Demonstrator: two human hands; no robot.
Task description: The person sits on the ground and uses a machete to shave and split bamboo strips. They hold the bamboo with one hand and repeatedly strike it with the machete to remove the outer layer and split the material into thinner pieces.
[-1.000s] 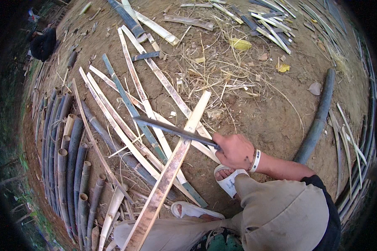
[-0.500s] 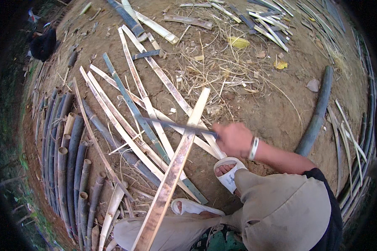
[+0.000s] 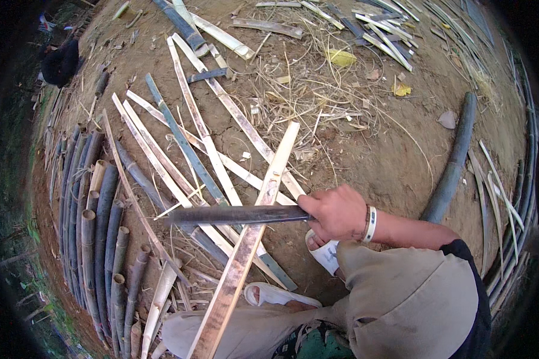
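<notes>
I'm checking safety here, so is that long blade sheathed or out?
Out: the long blade is bare, reaching from the right hand across the pale bamboo strip. Whether its edge touches the strip, I cannot tell.

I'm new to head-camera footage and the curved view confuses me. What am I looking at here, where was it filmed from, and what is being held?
There is no machine: a person is working with bare hands. The view comes from a wide fisheye camera on their head, looking down, so straight things bend near the rim. The right hand grips a long dark blade, which crosses over a pale bamboo strip. The left hand is out of view. On the bare ground lie more strips, with a row of dark poles at left and yellow leaves farther off.
</notes>
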